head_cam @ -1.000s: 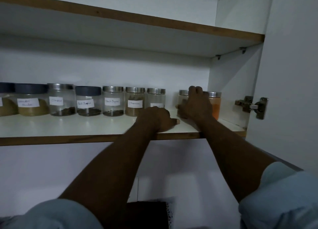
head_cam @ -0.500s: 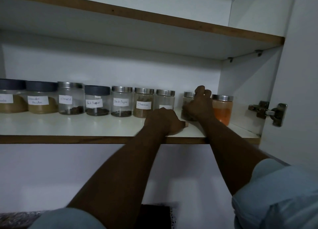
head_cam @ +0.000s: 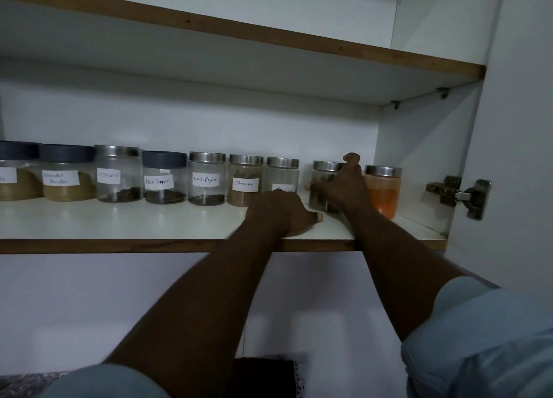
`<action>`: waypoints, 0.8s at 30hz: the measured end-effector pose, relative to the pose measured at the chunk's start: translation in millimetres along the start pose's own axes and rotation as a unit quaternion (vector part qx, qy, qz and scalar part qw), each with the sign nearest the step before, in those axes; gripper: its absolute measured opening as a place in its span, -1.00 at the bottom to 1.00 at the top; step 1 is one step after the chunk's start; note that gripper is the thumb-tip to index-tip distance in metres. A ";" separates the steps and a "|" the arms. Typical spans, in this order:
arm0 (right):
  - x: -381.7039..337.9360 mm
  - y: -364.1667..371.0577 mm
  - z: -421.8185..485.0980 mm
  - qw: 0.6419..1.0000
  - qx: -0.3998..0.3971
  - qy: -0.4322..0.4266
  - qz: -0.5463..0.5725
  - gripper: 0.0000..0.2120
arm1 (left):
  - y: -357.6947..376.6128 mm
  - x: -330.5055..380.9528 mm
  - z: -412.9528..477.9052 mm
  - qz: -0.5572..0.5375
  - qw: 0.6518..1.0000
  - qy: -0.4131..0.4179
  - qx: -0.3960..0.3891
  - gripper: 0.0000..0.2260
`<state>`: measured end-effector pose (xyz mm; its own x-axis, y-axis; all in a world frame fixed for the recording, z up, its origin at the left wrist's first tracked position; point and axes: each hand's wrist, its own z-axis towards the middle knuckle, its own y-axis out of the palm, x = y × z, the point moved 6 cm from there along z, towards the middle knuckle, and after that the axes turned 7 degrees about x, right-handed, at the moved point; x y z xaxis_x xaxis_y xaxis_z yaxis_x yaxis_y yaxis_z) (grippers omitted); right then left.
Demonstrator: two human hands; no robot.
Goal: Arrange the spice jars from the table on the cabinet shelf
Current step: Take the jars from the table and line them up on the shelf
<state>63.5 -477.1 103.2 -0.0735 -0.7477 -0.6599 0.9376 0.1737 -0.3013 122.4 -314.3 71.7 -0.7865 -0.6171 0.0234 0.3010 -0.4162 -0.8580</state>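
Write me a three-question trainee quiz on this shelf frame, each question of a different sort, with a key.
1. True or false: the right hand grips the orange powder jar.
2. Which label is on the jar directly left of the Cinnamon jar? A) Cloves B) Black Pepper C) Turmeric
3. What does the left hand rest on?

Key:
1. False. It grips the dark-spice jar just left of the orange one.
2. B. It is the steel-lidded Black Pepper jar.
3. The cabinet shelf, near its front edge.
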 end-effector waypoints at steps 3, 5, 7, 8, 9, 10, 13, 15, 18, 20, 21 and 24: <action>1.4 -1.0 0.6 1.000 0.010 0.024 0.011 0.14 | -7.0 -4.0 -5.0 -0.009 0.998 -0.021 0.054 -0.32; 2.5 0.6 1.1 0.999 0.000 0.036 0.015 0.05 | -9.9 -6.2 -8.0 -0.007 0.996 -0.037 0.081 -0.38; 3.4 3.2 0.9 0.998 -0.021 0.043 0.029 -0.07 | -10.7 -6.9 -9.3 -0.010 0.995 -0.048 0.089 -0.40; 3.4 4.0 1.2 0.998 -0.027 0.046 0.037 -0.12 | -10.9 -6.7 -9.7 -0.010 0.995 -0.049 0.089 -0.40; 3.4 4.8 1.8 0.997 -0.029 0.049 0.044 -0.17 | -11.0 -6.5 -9.7 -0.011 0.995 -0.049 0.088 -0.40; 3.5 5.5 2.5 0.997 -0.030 0.052 0.051 -0.22 | -10.9 -6.5 -9.7 -0.012 0.995 -0.048 0.086 -0.40; 5.3 9.6 3.1 0.995 -0.036 0.060 0.065 -0.21 | -10.0 -7.3 -8.3 -0.012 0.996 -0.052 0.077 -0.39; 5.7 9.6 1.2 0.996 -0.034 0.060 0.057 -0.04 | -9.7 -7.1 -7.5 -0.015 0.996 -0.050 0.074 -0.39; 9.2 7.6 -0.8 0.998 -0.023 0.061 0.004 0.12 | -9.3 -5.8 -6.9 -0.014 0.997 -0.036 0.073 -0.40; 11.3 8.4 0.7 0.998 -0.027 0.064 -0.007 0.04 | -8.8 -4.3 -6.1 -0.012 0.997 -0.020 0.071 -0.41; 11.6 9.9 1.7 0.997 -0.035 0.063 0.006 -0.03 | -8.2 -3.8 -5.7 -0.010 0.998 -0.014 0.066 -0.41; 11.8 13.7 4.1 0.994 -0.053 0.072 0.059 -0.22 | -4.7 -2.7 -3.6 0.001 0.999 -0.001 0.036 -0.42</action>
<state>76.9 -486.1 94.2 -0.0211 -0.6198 -0.7845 0.9020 0.3266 -0.2823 121.2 -308.3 73.9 -0.7849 -0.6193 0.0227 0.3404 -0.4615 -0.8192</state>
